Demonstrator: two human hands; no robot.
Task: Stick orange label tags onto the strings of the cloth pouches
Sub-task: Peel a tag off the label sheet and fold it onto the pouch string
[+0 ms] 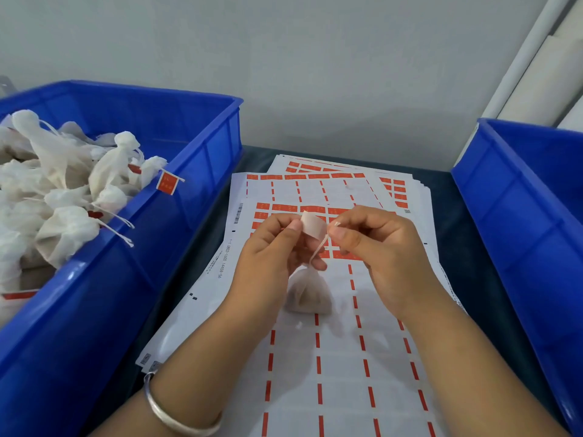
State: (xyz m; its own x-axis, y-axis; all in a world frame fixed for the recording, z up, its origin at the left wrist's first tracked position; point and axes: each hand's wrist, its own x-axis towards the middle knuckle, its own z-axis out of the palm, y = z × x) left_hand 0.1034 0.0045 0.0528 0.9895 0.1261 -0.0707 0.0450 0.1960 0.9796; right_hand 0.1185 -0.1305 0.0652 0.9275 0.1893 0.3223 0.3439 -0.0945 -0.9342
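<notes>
Holding 1 pouch (307,293), 1 tag (313,228).

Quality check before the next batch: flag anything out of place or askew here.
One tagged pouch string with its orange tag hangs over the rim of the left blue bin; two more untagged strings trail over it lower down. The label sheets are fanned unevenly. Nothing looks damaged.

light: soft, even, dimmish | shadows: faint under hands | edges: wide-angle bending | focus: slightly soft
</notes>
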